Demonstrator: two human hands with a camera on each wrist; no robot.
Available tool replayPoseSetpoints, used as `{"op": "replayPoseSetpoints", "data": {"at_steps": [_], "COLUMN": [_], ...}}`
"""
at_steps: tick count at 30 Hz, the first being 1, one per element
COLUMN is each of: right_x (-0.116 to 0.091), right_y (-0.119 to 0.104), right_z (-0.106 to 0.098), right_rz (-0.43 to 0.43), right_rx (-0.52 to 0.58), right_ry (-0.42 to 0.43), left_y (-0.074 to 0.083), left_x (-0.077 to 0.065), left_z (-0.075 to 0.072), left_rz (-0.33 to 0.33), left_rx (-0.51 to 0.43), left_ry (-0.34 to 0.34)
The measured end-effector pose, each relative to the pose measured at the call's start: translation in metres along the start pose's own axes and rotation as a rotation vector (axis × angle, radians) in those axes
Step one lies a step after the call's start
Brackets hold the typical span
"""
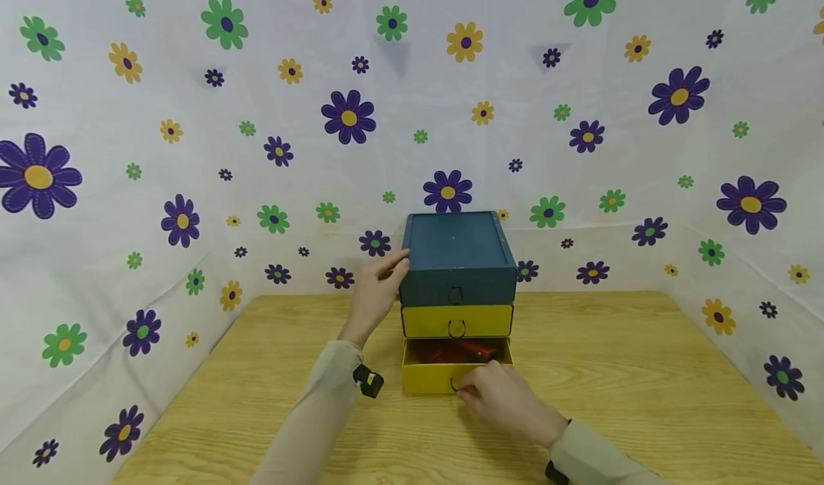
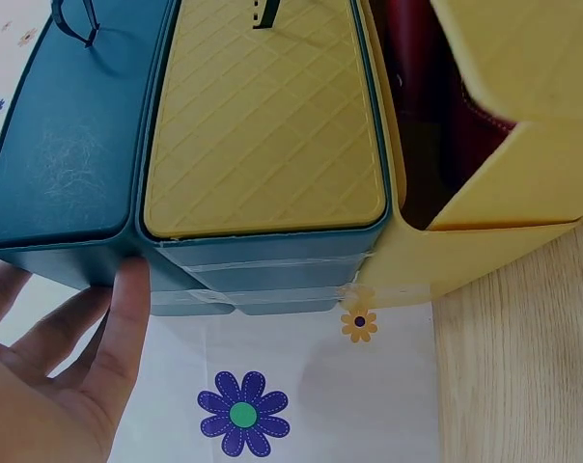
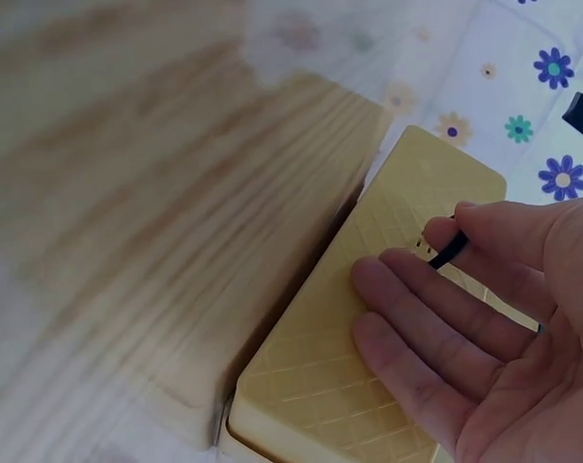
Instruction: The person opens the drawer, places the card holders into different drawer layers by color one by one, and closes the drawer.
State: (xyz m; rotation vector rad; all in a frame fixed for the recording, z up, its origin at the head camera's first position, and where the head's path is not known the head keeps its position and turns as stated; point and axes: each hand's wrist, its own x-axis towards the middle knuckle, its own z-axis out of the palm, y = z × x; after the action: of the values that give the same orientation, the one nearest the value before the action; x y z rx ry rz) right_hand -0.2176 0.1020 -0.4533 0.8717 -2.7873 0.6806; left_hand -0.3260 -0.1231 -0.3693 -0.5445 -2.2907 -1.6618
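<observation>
A stack of small drawers (image 1: 453, 245) stands on the table, with a blue unit on top and two yellow drawers below. The bottom yellow drawer (image 1: 425, 380) is pulled partly out, and dark red items (image 1: 475, 349) lie inside; what they are cannot be made out. My right hand (image 1: 505, 399) pinches that drawer's black loop handle (image 3: 451, 251) between thumb and index finger. On the other side, my left hand (image 2: 69, 357) rests its extended fingers against the left side of the blue top unit (image 2: 74, 145).
The middle yellow drawer (image 1: 425, 321) is closed and has its own loop handle. Under the stack is a wood-grain table (image 1: 599, 370). A white flower-print cloth (image 1: 412, 170) hangs behind it and along both sides.
</observation>
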Motion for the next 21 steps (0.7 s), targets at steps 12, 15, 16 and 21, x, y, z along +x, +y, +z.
{"op": "replayPoseSetpoints", "data": {"at_steps": [12, 15, 16, 21], "right_x": [0.017, 0.019, 0.020, 0.024], "right_y": [0.012, 0.014, 0.015, 0.019], "right_z": [0.003, 0.004, 0.004, 0.005], "right_rz": [0.057, 0.066, 0.066, 0.070], "right_rx": [0.009, 0.018, 0.021, 0.027], "right_ry": [0.012, 0.008, 0.008, 0.017], "left_y": [0.000, 0.007, 0.011, 0.033], "left_x": [0.001, -0.001, -0.003, -0.013], "left_z": [0.000, 0.000, 0.000, -0.002], "left_rz": [-0.036, -0.044, -0.045, -0.044], "left_rx": [0.011, 0.025, 0.029, 0.029], "left_ry": [-0.024, -0.030, -0.032, -0.030]}}
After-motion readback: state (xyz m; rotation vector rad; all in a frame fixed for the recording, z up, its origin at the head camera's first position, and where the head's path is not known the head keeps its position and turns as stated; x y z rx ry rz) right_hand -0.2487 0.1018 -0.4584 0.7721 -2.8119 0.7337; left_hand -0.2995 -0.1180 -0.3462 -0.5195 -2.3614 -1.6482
